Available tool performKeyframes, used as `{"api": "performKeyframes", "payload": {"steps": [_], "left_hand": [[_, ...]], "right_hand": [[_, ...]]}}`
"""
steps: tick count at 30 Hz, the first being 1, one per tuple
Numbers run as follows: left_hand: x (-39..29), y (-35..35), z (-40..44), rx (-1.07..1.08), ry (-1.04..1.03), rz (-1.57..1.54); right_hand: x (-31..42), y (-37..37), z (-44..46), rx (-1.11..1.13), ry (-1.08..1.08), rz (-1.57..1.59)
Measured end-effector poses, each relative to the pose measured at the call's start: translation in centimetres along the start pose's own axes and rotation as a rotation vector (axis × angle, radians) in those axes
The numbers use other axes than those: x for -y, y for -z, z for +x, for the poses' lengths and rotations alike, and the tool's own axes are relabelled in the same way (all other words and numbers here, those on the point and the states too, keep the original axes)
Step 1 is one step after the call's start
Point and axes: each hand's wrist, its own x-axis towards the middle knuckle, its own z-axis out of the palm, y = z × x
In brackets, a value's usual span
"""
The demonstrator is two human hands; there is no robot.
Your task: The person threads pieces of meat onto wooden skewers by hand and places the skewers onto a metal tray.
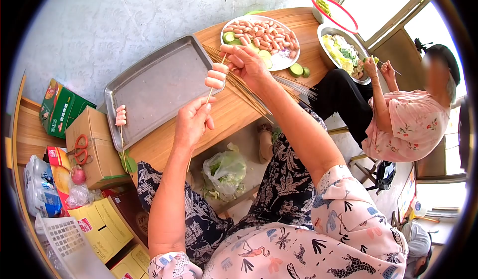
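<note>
Our left hand (193, 122) pinches the thin wooden skewer (209, 95) low, our right hand (249, 66) closes on its tip, seemingly to steady the small pink sausages (216, 76) between, near the rectangular grey metal tray (154, 90).

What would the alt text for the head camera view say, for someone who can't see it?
A left hand holds a skewer threaded with small sausages, the right hand at its tip. Nearby are a metal tray with another sausage skewer at its edge, and a plate of sausages. To the right, another person sits by a bowl of vegetables.
</note>
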Motion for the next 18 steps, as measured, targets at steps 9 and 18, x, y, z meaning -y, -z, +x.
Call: {"api": "performKeyframes", "payload": {"steps": [9, 18], "left_hand": [[0.2, 0.1, 0.0, -0.012, -0.011, 0.025], [0.2, 0.2, -0.1, -0.019, -0.007, 0.033]], "right_hand": [[-0.5, 1.3, 0.6, 0.067, 0.037, -0.129], [-0.3, 1.1, 0.3, 0.081, -0.008, -0.158]]}}
